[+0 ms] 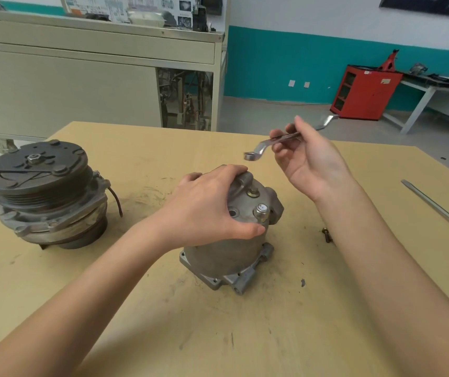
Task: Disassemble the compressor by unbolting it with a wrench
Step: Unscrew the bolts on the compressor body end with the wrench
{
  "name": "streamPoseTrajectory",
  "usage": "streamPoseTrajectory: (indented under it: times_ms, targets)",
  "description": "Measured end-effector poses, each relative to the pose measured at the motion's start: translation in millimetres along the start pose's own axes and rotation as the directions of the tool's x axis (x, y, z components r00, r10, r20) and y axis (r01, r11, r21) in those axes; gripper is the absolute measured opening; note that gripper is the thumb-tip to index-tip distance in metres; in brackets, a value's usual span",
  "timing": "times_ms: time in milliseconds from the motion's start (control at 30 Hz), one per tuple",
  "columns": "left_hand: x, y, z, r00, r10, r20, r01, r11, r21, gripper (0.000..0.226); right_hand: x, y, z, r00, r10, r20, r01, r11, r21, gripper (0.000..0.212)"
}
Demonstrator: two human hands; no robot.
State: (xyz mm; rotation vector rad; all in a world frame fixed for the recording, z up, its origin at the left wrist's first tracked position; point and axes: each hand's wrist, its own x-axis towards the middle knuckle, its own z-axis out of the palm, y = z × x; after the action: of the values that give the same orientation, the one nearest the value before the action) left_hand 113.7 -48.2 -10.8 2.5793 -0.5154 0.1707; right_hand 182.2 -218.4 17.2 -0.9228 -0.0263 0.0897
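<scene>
Head view: compressor housing [234, 246] upright on table [245, 336]. Left hand [207, 208] clamped over its top, thumb on near edge. Right hand [310, 161] pinches offset ring wrench [261, 146] above and right of housing, ring end clear of top bolt [253, 191]. Clutch pulley [41, 191] left of housing; screwdriver [435, 208] far right.

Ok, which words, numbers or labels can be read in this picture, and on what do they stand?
Nothing here is readable.
White diagram posters behind the beige cabinet: print too small.
Dark blue wall sign: blurred.
White label on the red metal cabinet: too small.
Grey metal compressor body, silver ring wrench: no marking visible.
</scene>
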Motion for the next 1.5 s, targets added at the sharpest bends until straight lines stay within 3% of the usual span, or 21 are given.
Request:
streamPoseTrajectory:
  times_ms: [100, 200, 267, 467, 733, 833, 900, 967, 1033, 1100, 1200, 1333, 1433, 1500]
  targets:
    - [0, 0, 0, 1.0, 0.005, 0.004, -0.005, 1.0, 0.0, 0.089, -35, 3, -7, 0.977, -0.21, 0.033, 0.212, 0.968, -0.135, 0.017]
    - [-1, 0, 1, 1.0, 0.007, 0.001, -0.007, 1.0, -0.006, 0.088, -65, 21, -17, 0.863, -0.499, 0.076, 0.49, 0.79, -0.369, 0.015]
    - [0, 0, 1, 1.0, 0.007, -0.005, -0.007, 1.0, 0.001, 0.09, -80, 35, -23, 0.791, -0.597, 0.132, 0.587, 0.681, -0.437, 0.013]
    - [-1, 0, 1, 1.0, 0.009, -0.017, -0.009, 1.0, 0.005, 0.094, -97, 64, -38, 0.72, -0.64, 0.267, 0.682, 0.583, -0.442, 0.011]
    - [-1, 2, 0, 1.0, -0.007, 0.005, 0.007, 1.0, 0.001, 0.097, -90, 69, -51, 0.702, -0.624, 0.343, 0.709, 0.569, -0.417, 0.012]
    - [1, 2, 0, 1.0, -0.007, 0.003, 0.007, 1.0, 0.004, 0.096, -70, 55, -53, 0.811, -0.541, 0.224, 0.586, 0.752, -0.302, 0.011]
    - [1, 1, 0, 1.0, -0.005, -0.001, 0.005, 1.0, 0.008, 0.096, -47, 41, -52, 0.917, -0.372, 0.143, 0.395, 0.896, -0.204, 0.015]
    - [1, 0, 0, 1.0, -0.001, -0.002, 0.001, 1.0, 0.007, 0.091, -17, 26, -50, 0.982, -0.154, 0.106, 0.177, 0.948, -0.265, 0.017]
    - [0, 0, 0, 1.0, -0.004, 0.002, 0.004, 1.0, 0.009, 0.09, 11, 15, -43, 0.984, 0.083, 0.155, -0.018, 0.924, -0.382, 0.015]
    - [0, 0, -1, 1.0, -0.008, 0.006, 0.008, 1.0, 0.012, 0.091, 32, 10, -32, 0.935, 0.27, 0.228, -0.152, 0.889, -0.432, 0.011]
    - [0, 0, 0, 1.0, -0.01, 0.004, 0.01, 1.0, 0.017, 0.09, 43, 7, -19, 0.901, 0.323, 0.29, -0.199, 0.901, -0.385, 0.01]
    - [0, -1, 1, 1.0, 0.003, -0.015, -0.003, 1.0, 0.012, 0.089, 30, 1, -10, 0.932, 0.155, 0.327, -0.12, 0.985, -0.125, 0.015]
    - [0, -2, 1, 1.0, -0.006, -0.009, 0.006, 1.0, 0.026, 0.091, 3, 1, -6, 0.958, -0.185, 0.221, 0.235, 0.945, -0.227, 0.018]
    - [0, -1, 1, 1.0, -0.01, 0.002, 0.01, 0.999, 0.031, 0.093, -20, 8, -7, 0.874, -0.448, 0.189, 0.486, 0.806, -0.337, 0.015]
